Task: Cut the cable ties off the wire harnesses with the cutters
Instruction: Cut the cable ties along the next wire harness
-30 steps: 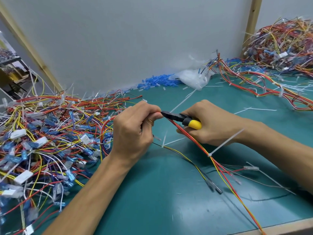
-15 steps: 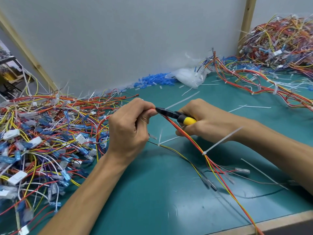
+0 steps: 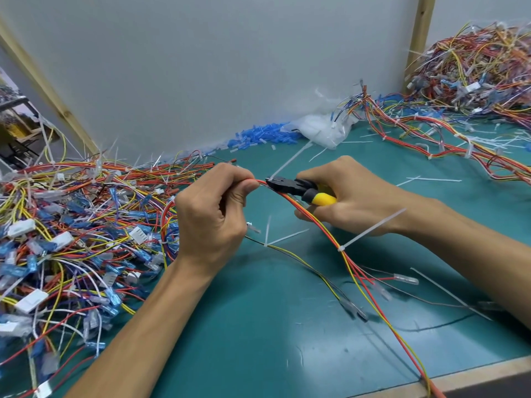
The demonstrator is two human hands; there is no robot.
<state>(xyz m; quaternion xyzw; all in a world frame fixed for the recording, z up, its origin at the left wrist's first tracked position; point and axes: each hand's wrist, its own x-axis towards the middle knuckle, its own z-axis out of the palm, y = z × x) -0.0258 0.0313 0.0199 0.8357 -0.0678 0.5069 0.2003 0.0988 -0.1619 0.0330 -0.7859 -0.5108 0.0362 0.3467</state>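
Note:
My left hand (image 3: 212,214) pinches a red, orange and yellow wire harness (image 3: 330,239) just left of the cutters. In my right hand (image 3: 356,196) I grip the cutters (image 3: 296,190), black jaws with yellow handles. Their tips sit at a white cable tie (image 3: 290,161) on the harness, its tail pointing up and right. A second white cable tie (image 3: 370,229) wraps the same harness lower down, in front of my right wrist. The harness runs down right to the table edge.
A big tangle of harnesses with blue and white connectors (image 3: 71,237) fills the left of the green mat (image 3: 258,326). More harnesses (image 3: 474,81) pile at the far right. A clear plastic bag (image 3: 324,129) and blue connectors (image 3: 258,136) lie by the wall. Cut ties are scattered on the mat.
Both hands have shifted slightly with the harness. The cutters' tips now sit right at the cable tie beside my left thumb, and that tie's tail stands up clearly.

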